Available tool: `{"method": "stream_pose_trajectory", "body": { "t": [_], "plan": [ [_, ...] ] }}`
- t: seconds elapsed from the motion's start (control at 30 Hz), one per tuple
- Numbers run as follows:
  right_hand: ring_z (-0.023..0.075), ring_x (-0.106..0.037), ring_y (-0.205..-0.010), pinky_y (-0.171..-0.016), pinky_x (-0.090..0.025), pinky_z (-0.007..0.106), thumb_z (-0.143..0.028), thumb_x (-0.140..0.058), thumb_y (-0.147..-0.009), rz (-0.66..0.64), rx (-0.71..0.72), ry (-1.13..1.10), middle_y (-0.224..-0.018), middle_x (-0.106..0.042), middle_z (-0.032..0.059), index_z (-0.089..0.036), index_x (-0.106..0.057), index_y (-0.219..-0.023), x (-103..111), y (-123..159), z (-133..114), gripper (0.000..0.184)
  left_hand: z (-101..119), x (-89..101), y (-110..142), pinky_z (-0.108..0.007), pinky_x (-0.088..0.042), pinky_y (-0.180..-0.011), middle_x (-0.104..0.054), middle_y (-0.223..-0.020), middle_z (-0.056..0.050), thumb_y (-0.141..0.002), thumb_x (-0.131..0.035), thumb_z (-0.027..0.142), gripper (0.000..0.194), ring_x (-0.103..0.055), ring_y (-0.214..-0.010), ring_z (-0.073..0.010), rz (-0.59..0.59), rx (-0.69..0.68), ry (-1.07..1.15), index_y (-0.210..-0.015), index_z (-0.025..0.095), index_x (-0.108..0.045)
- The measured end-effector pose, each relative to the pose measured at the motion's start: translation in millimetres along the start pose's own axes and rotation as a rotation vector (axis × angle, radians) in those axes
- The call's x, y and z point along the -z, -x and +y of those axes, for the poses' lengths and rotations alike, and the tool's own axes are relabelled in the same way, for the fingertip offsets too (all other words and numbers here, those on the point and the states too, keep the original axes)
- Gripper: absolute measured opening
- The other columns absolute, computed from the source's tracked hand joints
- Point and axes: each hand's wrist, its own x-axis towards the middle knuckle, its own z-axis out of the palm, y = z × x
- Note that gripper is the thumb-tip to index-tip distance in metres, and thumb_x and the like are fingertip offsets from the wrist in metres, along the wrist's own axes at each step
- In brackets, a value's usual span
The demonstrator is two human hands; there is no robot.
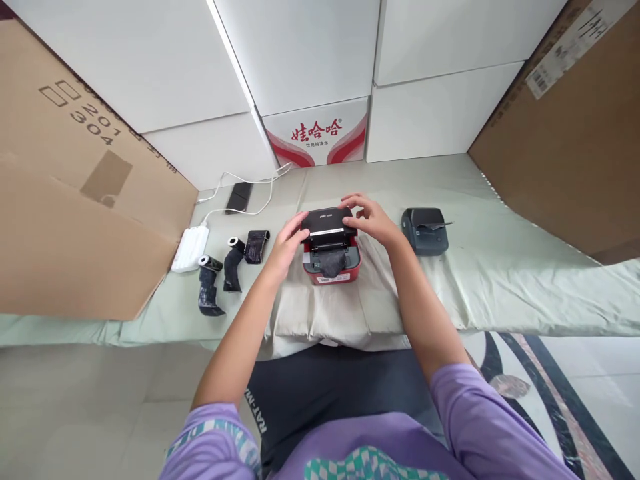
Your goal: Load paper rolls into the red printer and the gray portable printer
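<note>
A small red and dark grey label printer stands on the cloth straight ahead of me, its black lid tilted up. Dark paper pokes out at the printer's near side. At the lid's left edge, my left hand grips with thumb and fingers. My right hand holds the opposite edge, thumb on the top and the other fingers bent behind. The inside of the printer is mostly hidden under the lid.
Several partly unrolled black paper rolls lie to the left, near a white power bank with a cable and a dark phone. A second, dark printer stands right. Cardboard and white boxes wall the surface.
</note>
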Motion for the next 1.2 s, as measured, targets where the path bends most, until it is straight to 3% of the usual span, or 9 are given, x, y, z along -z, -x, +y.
{"method": "stream_pose_trajectory", "body": {
  "t": [0.1,0.27,0.47,0.63,0.77,0.83,0.9,1.07,1.2],
  "plan": [
    [0.0269,-0.059,-0.117,-0.098,-0.053,0.043,-0.036,-0.078,-0.072,-0.174,-0.197,-0.011,-0.135,-0.061,0.0063,-0.028,-0.06,-0.135,5.8,0.5,5.4,0.065,-12.0,-6.4,5.7,-0.041,-0.035,-0.124,-0.056,-0.156,0.0,-0.079,-0.068,0.026,0.075,-0.045,-0.15,-0.0282,-0.02,0.177,0.25,-0.152,0.032,-0.053],
    [0.0219,-0.062,-0.096,-0.084,-0.058,0.036,-0.034,-0.071,-0.077,-0.353,-0.341,-0.117,-0.107,-0.069,0.0013,-0.026,-0.06,-0.13,6.1,1.5,15.0,0.054,-17.5,-13.6,14.9,-0.043,-0.04,-0.122,-0.062,-0.151,-0.004,-0.077,-0.07,0.032,0.083,-0.054,-0.143,-0.0301,-0.066,0.241,0.419,-0.157,0.025,-0.046],
    [0.0205,-0.065,-0.087,-0.075,-0.061,0.035,-0.029,-0.078,-0.069,-0.321,-0.302,-0.135,-0.095,-0.071,-0.0001,-0.024,-0.065,-0.119,5.6,-3.1,17.1,0.052,-19.5,-13.2,14.5,-0.041,-0.04,-0.123,-0.052,-0.159,-0.001,-0.078,-0.069,0.034,0.085,-0.05,-0.147,-0.028,-0.077,0.218,0.336,-0.159,0.029,-0.043],
    [0.0291,-0.069,-0.112,-0.098,-0.059,0.049,-0.043,-0.077,-0.081,-0.211,-0.324,-0.038,-0.123,-0.073,0.0092,-0.024,-0.064,-0.129,5.1,15.0,4.4,0.054,-23.9,-13.8,27.0,-0.04,-0.035,-0.126,-0.046,-0.163,-0.002,-0.084,-0.068,0.043,0.076,-0.04,-0.154,-0.0278,-0.01,0.114,0.239,-0.156,0.028,-0.048],
    [0.0365,-0.05,-0.145,-0.116,-0.047,0.056,-0.053,-0.08,-0.081,-0.18,-0.196,0.029,-0.163,-0.045,0.012,-0.03,-0.042,-0.157,-5.2,63.4,-9.3,0.088,-29.9,-19.5,53.5,-0.04,-0.029,-0.13,-0.043,-0.165,0.001,-0.09,-0.065,0.05,0.067,-0.032,-0.158,-0.0276,0.035,0.048,0.239,-0.153,0.03,-0.053],
    [0.0373,-0.039,-0.153,-0.121,-0.043,0.056,-0.052,-0.085,-0.075,-0.212,-0.119,0.041,-0.171,-0.031,0.0103,-0.033,-0.024,-0.165,-14.6,87.7,-10.3,0.11,-32.8,-23.5,63.8,-0.04,-0.028,-0.13,-0.042,-0.166,0.002,-0.094,-0.06,0.051,0.064,-0.029,-0.159,-0.0264,0.018,0.052,0.249,-0.154,0.032,-0.051],
    [0.0374,-0.037,-0.155,-0.122,-0.041,0.057,-0.051,-0.086,-0.075,-0.182,-0.076,0.067,-0.173,-0.025,0.0097,-0.035,-0.014,-0.167,-24.5,104.0,-7.2,0.118,-35.1,-27.3,68.6,-0.04,-0.028,-0.13,-0.042,-0.166,0.003,-0.096,-0.055,0.05,0.061,-0.028,-0.159,-0.0249,0.015,0.053,0.247,-0.154,0.032,-0.05],
    [0.0385,-0.047,-0.148,-0.114,-0.049,0.057,-0.049,-0.081,-0.081,-0.064,-0.032,0.147,-0.165,-0.042,0.0106,-0.035,-0.016,-0.167,-39.0,109.3,-0.2,0.109,-38.7,-33.5,66.3,-0.038,-0.027,-0.13,-0.046,-0.164,0.002,-0.097,-0.05,0.046,0.06,-0.032,-0.158,-0.0229,0.028,0.041,0.252,-0.155,0.03,-0.049],
    [0.0408,-0.049,-0.145,-0.114,-0.048,0.059,-0.044,-0.083,-0.078,-0.043,0.014,0.224,-0.16,-0.049,0.0101,-0.036,-0.023,-0.165,-40.2,103.5,-5.9,0.106,-37.6,-36.6,66.0,-0.038,-0.031,-0.128,-0.047,-0.163,0.002,-0.096,-0.049,0.047,0.062,-0.033,-0.157,-0.0236,0.042,0.051,0.254,-0.155,0.03,-0.048]
  ]
}}
